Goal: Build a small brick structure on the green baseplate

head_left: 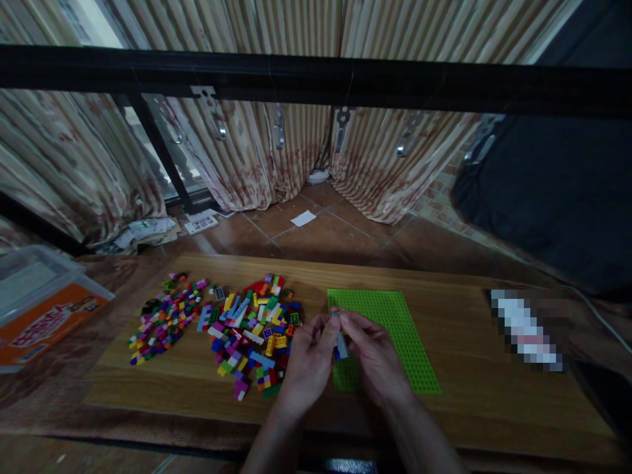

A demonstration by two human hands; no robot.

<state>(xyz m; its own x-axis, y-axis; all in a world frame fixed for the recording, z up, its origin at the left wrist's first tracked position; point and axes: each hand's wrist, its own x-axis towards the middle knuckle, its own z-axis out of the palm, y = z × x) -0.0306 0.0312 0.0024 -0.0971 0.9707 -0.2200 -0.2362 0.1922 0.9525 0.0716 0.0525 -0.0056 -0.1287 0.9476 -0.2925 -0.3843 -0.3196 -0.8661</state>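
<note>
My left hand (311, 349) and my right hand (372, 349) meet over the left part of a green studded baseplate (415, 349). Between them they pinch a small piece made of toy building bricks (342, 345), light blue or grey with darker blue at its lower end. Fingers of both hands are closed on it and hide its upper part. Just left of my left hand lies a loose pile of larger colored bricks (254, 336). Farther left spreads a heap of smaller bricks (170, 316).
Everything lies on a long wooden table (474, 401). A clear plastic box with an orange label (54, 322) stands at far left. On the right is a pixelated object (526, 329). A dark horizontal bar with metal hooks (306, 76) crosses above, before striped curtains (247, 151).
</note>
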